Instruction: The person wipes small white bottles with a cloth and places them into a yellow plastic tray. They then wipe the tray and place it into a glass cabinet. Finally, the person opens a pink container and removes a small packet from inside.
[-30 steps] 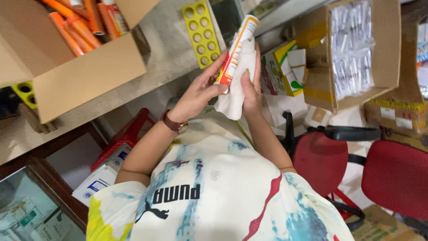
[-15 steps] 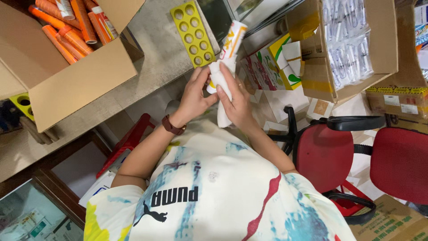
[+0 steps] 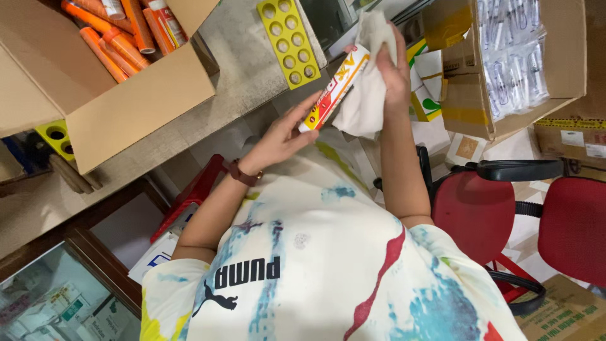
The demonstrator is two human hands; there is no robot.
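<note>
Two hands: left (image 3: 281, 136) fingers pinch orange-white tube (image 3: 334, 87); right (image 3: 391, 69) fingers clutch white cloth (image 3: 363, 104).

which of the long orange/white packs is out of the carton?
The one in the hands: left hand holds the white-orange pack, right hand presses a white cloth on it. The others lie in the carton.

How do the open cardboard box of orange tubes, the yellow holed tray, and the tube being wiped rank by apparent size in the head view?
1. Cardboard box, clearly largest.
2. Yellow holed tray and tube: similar length; the tube is nearer the camera, so unranked.
</note>
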